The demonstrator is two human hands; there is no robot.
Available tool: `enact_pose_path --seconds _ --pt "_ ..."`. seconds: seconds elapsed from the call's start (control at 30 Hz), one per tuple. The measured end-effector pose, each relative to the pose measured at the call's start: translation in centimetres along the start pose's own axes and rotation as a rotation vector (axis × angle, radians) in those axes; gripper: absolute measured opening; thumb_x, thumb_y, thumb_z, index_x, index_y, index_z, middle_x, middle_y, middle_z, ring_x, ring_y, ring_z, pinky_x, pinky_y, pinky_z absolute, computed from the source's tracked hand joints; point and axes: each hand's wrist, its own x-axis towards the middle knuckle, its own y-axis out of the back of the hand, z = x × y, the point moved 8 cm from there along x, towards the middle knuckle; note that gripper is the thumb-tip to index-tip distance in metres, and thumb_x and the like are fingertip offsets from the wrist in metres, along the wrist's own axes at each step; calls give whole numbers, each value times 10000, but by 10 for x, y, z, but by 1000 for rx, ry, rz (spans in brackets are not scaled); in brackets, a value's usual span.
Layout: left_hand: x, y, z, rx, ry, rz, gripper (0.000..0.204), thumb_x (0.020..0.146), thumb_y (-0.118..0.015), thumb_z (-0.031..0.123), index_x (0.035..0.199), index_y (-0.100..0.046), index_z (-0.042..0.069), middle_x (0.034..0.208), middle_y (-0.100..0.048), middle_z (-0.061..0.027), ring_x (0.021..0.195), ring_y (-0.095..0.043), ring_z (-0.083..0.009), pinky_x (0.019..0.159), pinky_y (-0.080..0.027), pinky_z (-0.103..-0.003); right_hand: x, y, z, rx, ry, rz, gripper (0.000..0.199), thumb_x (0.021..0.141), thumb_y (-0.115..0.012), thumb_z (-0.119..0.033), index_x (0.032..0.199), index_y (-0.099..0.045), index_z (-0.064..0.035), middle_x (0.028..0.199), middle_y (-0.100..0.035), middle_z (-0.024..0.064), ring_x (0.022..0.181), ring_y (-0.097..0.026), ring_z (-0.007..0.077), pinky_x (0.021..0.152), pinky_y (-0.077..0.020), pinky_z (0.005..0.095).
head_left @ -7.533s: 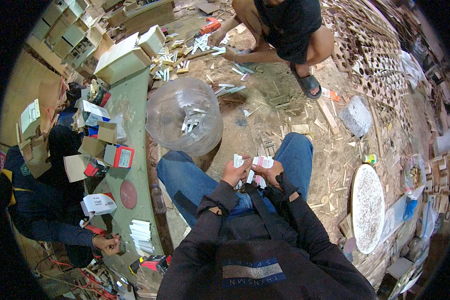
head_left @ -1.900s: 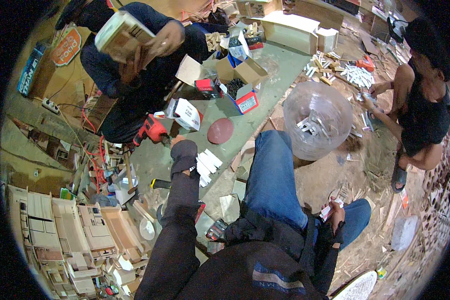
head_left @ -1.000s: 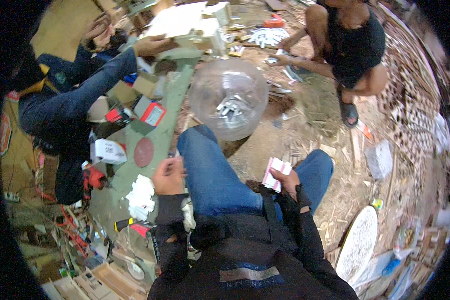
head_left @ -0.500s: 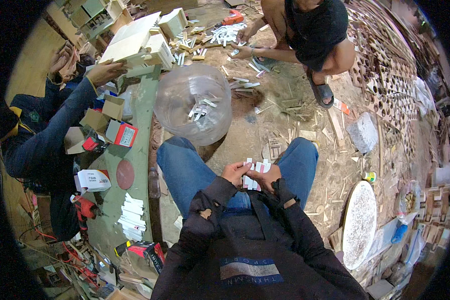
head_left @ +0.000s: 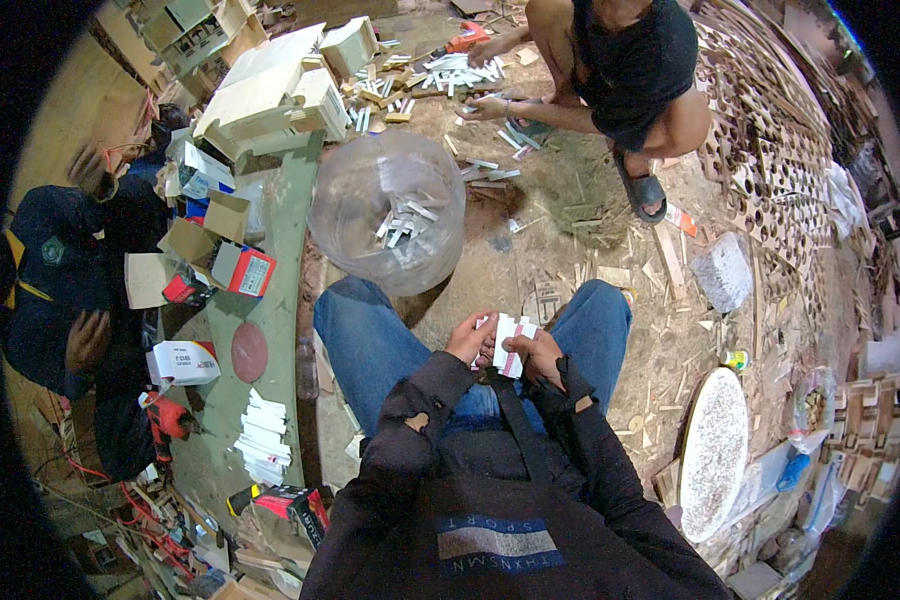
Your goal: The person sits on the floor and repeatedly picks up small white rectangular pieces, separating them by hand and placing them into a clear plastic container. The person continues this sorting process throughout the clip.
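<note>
left hand (head_left: 471, 340): closed on the small white pieces (head_left: 508, 343)
right hand (head_left: 536, 354): gripped the same pieces, over the lap
beyond hands: clear plastic bag (head_left: 390, 215) of white sticks stood
far beyond: another person (head_left: 625, 70) crouched

Dirt floor (head_left: 560, 250) all round me, littered with wood scraps and offcuts. A long green workbench (head_left: 270, 300) runs along my left, cluttered with cardboard boxes. Perforated wooden panels (head_left: 770, 160) cover the ground on my right, light falling evenly.
</note>
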Motion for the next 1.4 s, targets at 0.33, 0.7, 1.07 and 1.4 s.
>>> enact_pose_path --seconds 0.33,0.7,1.07,1.4 --pt "-1 -8 6 375 -174 -55 309 871 -590 256 1097 -559 47 869 -617 -26 709 -587 -97 576 -481 -249 -4 8 -2 -296 72 138 269 755 -658 -97 983 -604 34 885 -660 83 779 -627 172 690 -485 287" --pt "4 36 17 -92 -231 289 256 939 -428 240 1071 -464 24 748 -576 -75 565 -578 -182 459 -481 -328 -6 2 -1 61 -61 113 270 845 -601 -109 1011 -530 93 956 -608 206 806 -635 286 744 -549 402" --pt "-10 -6 14 255 -94 27 342 835 -629 312 1048 -563 52 739 -592 -30 514 -506 -74 413 -374 -214 -2 7 0 -61 10 -24 297 789 -534 0 1076 -521 75 958 -625 172 857 -632 259 767 -513 329" --pt "-7 -11 12 362 -223 -78 315 841 -628 269 1026 -608 15 889 -639 -33 768 -590 -92 674 -472 -245 -12 7 -10 -286 101 121 241 797 -647 -85 1006 -595 22 904 -654 83 753 -622 145 660 -494 266"
